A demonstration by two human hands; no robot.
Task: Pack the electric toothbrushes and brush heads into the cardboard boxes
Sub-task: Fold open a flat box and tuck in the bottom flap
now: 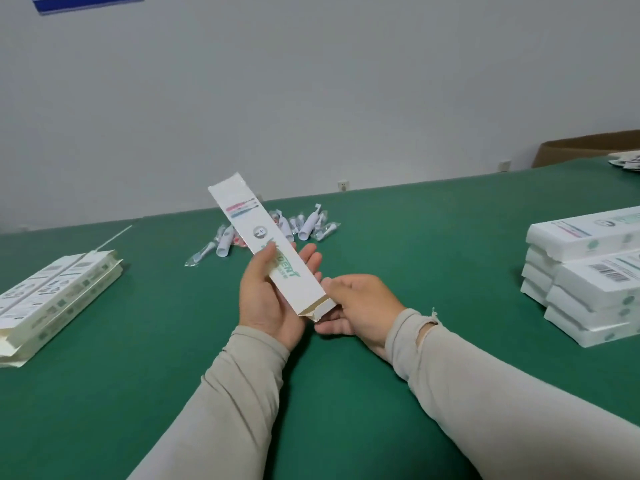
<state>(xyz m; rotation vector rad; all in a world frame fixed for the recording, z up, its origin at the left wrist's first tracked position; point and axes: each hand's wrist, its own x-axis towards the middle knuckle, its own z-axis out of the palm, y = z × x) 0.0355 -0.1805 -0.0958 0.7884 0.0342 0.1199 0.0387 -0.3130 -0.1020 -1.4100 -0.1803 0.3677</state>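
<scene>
Closest above the green table point(450, 237), left hand point(273, 292) cradling the white cardboard box point(273, 252) from beneath, thumb curled over its printed face, long axis tilted up and away to the left; right hand point(360, 303) at the near open end, fingers curled around the end flaps, so nearer to the opening than the left. Farther back, just behind the box, wrapped toothbrushes and brush heads point(304, 226) heaped, unpacked; flat cartons point(52, 292) far left, filled boxes point(588, 271) stacked right.

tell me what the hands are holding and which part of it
Both hold one white toothbrush box. The left hand grips its lower middle, thumb across the printed face; the right hand holds the open near end.
</scene>
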